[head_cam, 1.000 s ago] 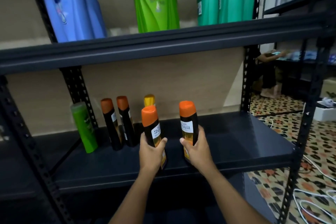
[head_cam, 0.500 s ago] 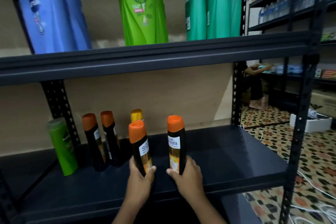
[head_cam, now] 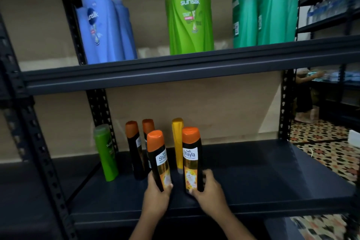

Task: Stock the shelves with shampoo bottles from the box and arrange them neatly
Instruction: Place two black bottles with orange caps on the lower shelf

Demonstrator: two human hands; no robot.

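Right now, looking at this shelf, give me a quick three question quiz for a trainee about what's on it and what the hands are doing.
1. True or false: each hand grips its own orange-capped black bottle, the left hand one bottle and the right hand another.
2. Multiple choice: the yellow bottle stands A) on the upper shelf, B) on the lower shelf behind the held bottles, C) on the floor.
3. Fill in: the big pump bottle on the upper shelf with a readable label says ____.

Key: 1 true; 2 B; 3 sunsilk.
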